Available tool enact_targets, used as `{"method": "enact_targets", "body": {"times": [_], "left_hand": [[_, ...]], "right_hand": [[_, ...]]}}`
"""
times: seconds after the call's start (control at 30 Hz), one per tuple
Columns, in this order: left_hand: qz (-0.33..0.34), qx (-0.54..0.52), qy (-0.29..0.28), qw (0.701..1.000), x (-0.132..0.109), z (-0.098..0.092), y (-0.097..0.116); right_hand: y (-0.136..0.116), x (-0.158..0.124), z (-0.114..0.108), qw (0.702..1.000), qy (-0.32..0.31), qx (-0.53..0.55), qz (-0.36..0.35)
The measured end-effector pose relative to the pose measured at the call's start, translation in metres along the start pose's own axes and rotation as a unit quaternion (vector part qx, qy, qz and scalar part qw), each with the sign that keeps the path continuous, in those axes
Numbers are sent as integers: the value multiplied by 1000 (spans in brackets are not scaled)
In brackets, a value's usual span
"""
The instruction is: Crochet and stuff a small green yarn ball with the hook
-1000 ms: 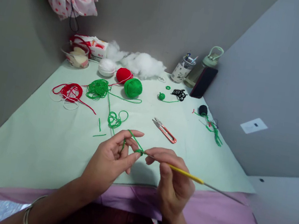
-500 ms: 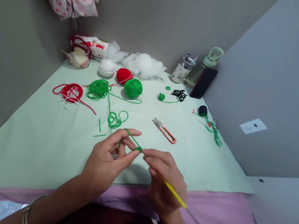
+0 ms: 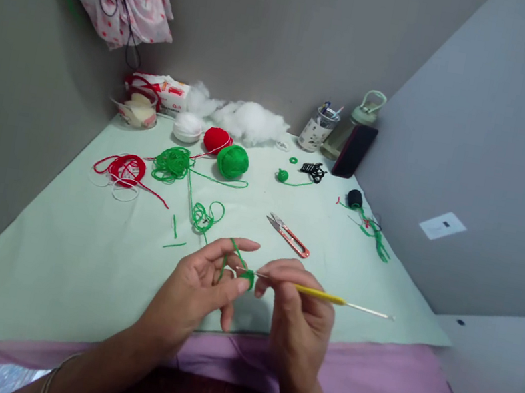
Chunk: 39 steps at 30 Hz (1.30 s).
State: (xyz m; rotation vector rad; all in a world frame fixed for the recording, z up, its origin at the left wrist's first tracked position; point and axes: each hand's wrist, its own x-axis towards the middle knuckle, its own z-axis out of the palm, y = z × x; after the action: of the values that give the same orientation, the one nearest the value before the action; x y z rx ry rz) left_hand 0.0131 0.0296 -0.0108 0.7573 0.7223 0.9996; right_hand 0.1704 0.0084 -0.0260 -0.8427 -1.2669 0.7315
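Between the thumb and fingers of my left hand [image 3: 206,285] a small green crochet piece [image 3: 248,279] is pinched, and green yarn runs up over the raised index finger. My right hand [image 3: 296,318] grips a crochet hook [image 3: 321,294] with a yellow handle and metal ends. The hook lies nearly level, its thin left tip at the top of the green piece. From my left hand the yarn leads back to a loose green coil [image 3: 207,216] on the table. Beyond my hands rest orange-handled thread snips [image 3: 287,235], blades pointing up and left.
A green yarn ball [image 3: 232,162], a red ball [image 3: 217,141], a white ball [image 3: 187,128] and tangled green yarn [image 3: 171,164] lie behind. White stuffing [image 3: 250,122] sits against the wall. At right are a phone [image 3: 354,152], a bottle [image 3: 357,122] and a black yarn roll [image 3: 354,199].
The crochet hook has swung from a steep downward slant to nearly level, its tip now showing past my right fingers. The green piece is turned and shows more of its face.
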Motion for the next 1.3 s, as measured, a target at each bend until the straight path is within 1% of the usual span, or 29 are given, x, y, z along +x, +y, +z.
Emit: {"method": "enact_targets", "body": {"times": [0.07,0.13,0.2,0.27,0.3,0.33,0.4,0.47,0.53,0.6,0.67,0.77,0.87,0.97,1.07,1.17,1.23,1.3], "left_hand": [[11,31,2,999,0,1,-4],[16,39,24,999,0,2,-6],[8,7,38,999,1,2,-6],[-29,-56,25,998,3,2,-4],[-54,-88,15,995,3,2,-3],[-76,-114,9,991,4,1,-2],[-94,-140,18,985,5,0,0],[-70,-132,37,988,6,-1,1],[-38,-91,36,995,5,-1,-1],[-17,-38,23,999,4,-1,-5],[-9,2,16,1000,3,-2,-8],[-6,31,25,999,2,-4,-8],[-11,55,32,998,0,-4,-5],[-9,75,42,996,-2,-4,-2],[9,96,51,994,-3,-4,-2],[30,116,68,990,-3,-2,-2],[42,125,84,988,-3,2,-2],[56,128,103,985,-3,6,-2]], "right_hand": [[0,0,3,1000,-10,-29,-8],[0,-4,5,995,-10,-88,-40],[1,-9,3,978,-24,-180,-99],[2,-11,0,950,-45,-264,-159],[3,-11,-2,943,-50,-280,-171],[3,-10,-3,947,-44,-273,-165],[3,-7,-6,975,-3,-196,-108],[3,-3,-5,996,30,-78,-27],[4,0,-2,999,28,5,24],[4,0,1,999,6,21,38],[6,-2,2,999,1,9,35],[8,-3,1,998,15,35,54],[8,-2,-3,995,15,65,74],[5,-2,-5,996,3,57,67],[-1,-4,-6,999,-5,4,36],[-5,-7,-7,995,-26,-89,-39],[-4,-9,-8,980,-57,-160,-108],[-1,-11,-10,950,-94,-243,-171]]}}
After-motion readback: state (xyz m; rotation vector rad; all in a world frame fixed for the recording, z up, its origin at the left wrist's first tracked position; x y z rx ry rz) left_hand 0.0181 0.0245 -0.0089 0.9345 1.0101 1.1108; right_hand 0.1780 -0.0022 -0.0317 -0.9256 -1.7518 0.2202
